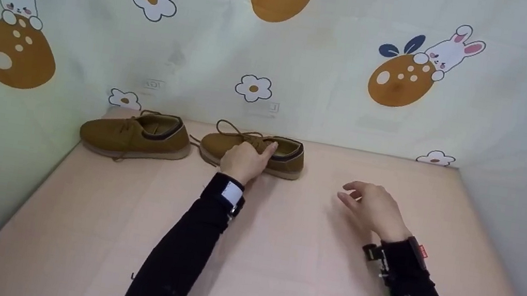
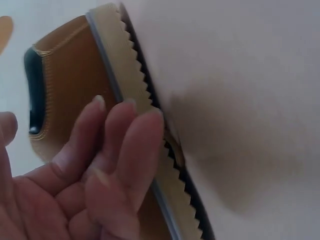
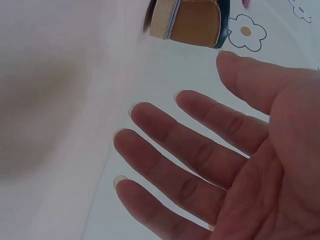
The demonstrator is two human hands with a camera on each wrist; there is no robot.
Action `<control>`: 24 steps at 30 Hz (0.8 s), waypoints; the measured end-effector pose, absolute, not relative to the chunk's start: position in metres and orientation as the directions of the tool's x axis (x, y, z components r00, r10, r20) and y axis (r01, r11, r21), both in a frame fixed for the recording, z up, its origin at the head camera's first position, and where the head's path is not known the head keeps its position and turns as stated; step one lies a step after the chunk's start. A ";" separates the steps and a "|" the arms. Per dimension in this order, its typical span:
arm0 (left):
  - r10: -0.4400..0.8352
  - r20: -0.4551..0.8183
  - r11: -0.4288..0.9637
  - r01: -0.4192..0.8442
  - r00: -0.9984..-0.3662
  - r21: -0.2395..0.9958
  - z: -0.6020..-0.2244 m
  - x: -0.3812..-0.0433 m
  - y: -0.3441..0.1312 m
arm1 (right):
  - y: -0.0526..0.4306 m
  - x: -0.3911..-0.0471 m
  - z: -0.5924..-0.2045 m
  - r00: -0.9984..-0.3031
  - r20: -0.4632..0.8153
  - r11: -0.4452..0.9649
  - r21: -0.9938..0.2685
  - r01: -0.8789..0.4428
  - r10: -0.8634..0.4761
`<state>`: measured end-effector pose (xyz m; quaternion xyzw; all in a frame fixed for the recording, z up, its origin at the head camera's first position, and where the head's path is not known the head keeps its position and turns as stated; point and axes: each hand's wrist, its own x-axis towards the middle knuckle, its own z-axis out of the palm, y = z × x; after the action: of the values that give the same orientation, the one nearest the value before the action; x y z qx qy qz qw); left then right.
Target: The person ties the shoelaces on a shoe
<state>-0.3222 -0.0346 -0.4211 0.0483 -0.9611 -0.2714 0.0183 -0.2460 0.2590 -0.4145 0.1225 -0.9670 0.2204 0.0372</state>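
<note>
Two brown lace-up shoes stand side by side at the back of the surface, toes to the left. My left hand [image 1: 243, 160] is at the near side of the right-hand shoe [image 1: 289, 168], its thumb up by the shoe's opening. In the left wrist view, loosely bent fingers [image 2: 142, 145] overlap the shoe's side and pale, ridged sole [image 2: 130, 75]. The left-hand shoe [image 1: 139, 142] lies beyond that hand's reach, its laces tied low. My right hand [image 1: 375, 206] hovers to the right, holding nothing, its fingers spread and relaxed in the right wrist view.
A pale pink cloth [image 1: 279, 255] covers the surface. Light fabric walls [image 1: 327, 74] with rabbit, fruit and flower prints enclose it at the back and both sides. A loose lace [image 1: 205, 154] trails between the shoes. Both wrists carry dark bands [image 1: 223, 191].
</note>
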 end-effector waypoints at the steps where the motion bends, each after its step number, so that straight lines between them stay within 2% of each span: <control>1: -0.111 0.012 0.845 -0.088 -0.994 0.528 -0.421 -0.323 -0.033 | 0.259 -0.246 -0.414 -0.967 0.129 0.873 -0.415 -0.255 -0.221; 11: -0.096 0.044 0.827 -0.055 -0.994 0.559 -0.423 -0.320 -0.032 | 0.260 -0.245 -0.414 -0.967 0.131 0.873 -0.416 -0.254 -0.219; 17: -0.016 0.119 0.818 0.055 -0.993 0.572 -0.422 -0.308 -0.036 | 0.259 -0.244 -0.411 -0.969 0.137 0.872 -0.422 -0.246 -0.207; 24: 0.101 0.150 0.776 0.173 -0.983 0.606 -0.412 -0.278 -0.026 | 0.256 -0.246 -0.408 -0.970 0.167 0.865 -0.444 -0.234 -0.176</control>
<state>-0.2778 -0.0260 -0.4121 -0.0728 -0.9409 -0.3263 0.0547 -0.2459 0.2560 -0.4076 0.1064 -0.9638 0.2368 0.0605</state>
